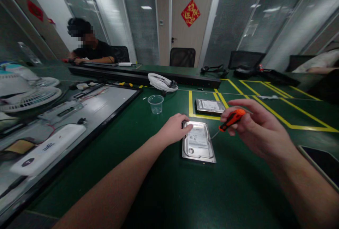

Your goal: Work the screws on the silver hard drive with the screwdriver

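Observation:
A silver hard drive (197,147) lies label side up on the green table in front of me. My left hand (176,128) grips its upper left corner, thumb on the top face and fingers round the far edge. In my right hand (250,126) is an orange and black screwdriver (231,120), slanting down to the left. Its thin tip meets or hovers at the drive's right edge; I cannot tell which. A second hard drive (209,106) sits just behind, inside a yellow tape outline.
A transparent plastic cup (155,104) and a white fan grille (162,82) stand beyond my left hand. To the left lies a large panel (106,105) bearing a white power bank-like device (50,147). A phone (321,163) rests at right. Another person (92,50) sits across the table.

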`<state>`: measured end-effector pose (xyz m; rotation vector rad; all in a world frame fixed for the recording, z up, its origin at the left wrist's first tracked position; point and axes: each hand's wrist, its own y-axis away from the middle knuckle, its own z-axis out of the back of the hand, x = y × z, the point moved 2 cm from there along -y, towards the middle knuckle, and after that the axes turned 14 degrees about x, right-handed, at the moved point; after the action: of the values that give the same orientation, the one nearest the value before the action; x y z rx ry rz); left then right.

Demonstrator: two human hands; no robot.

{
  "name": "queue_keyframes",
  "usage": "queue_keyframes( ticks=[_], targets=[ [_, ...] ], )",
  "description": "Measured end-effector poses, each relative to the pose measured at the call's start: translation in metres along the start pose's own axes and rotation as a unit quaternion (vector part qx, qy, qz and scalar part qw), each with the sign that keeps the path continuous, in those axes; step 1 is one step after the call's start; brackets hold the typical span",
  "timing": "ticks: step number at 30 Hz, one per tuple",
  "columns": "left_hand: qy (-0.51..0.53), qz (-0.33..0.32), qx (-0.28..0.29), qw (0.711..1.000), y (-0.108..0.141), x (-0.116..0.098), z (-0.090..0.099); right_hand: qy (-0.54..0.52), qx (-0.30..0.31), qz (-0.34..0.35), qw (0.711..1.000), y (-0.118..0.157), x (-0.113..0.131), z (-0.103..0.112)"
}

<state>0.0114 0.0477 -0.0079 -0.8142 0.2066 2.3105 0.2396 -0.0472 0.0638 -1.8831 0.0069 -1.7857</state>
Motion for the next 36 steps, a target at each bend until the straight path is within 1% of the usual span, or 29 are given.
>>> queue_keyframes(
  ticks=[5,11,16,19,25,33,36],
  targets=[
    [-0.002,0.002,-0.002,1.0,0.0001,-0.0001,0.0,-0.02,-0.018,-0.017,0.999,-0.0009,0.0008,-0.0001],
    [0.0,-0.001,-0.003,1.0,0.0006,0.0003,0.0003,0.01,-0.02,-0.004,1.0,0.001,0.001,0.0015],
    [0.002,0.002,0.0,1.0,0.0004,0.0005,0.0003,0.005,-0.01,-0.002,1.0,0.0003,0.0012,0.0002],
    [0.001,0.0,-0.001,1.0,0.0002,0.0007,-0.0002,-0.013,0.007,-0.003,1.0,0.0,0.002,-0.0008],
    [-0.001,-0.003,-0.004,1.0,0.0002,0.0006,-0.0002,-0.027,-0.018,-0.033,0.999,-0.0002,0.0021,0.0007],
    [-0.004,-0.001,-0.006,1.0,-0.0001,0.0009,-0.0003,0.015,-0.031,0.0,0.999,0.0013,0.0019,0.002],
    [-0.005,-0.002,-0.005,1.0,0.0002,0.0003,-0.0001,0.012,-0.022,0.001,1.0,0.0013,0.0019,0.0013]
  ],
)
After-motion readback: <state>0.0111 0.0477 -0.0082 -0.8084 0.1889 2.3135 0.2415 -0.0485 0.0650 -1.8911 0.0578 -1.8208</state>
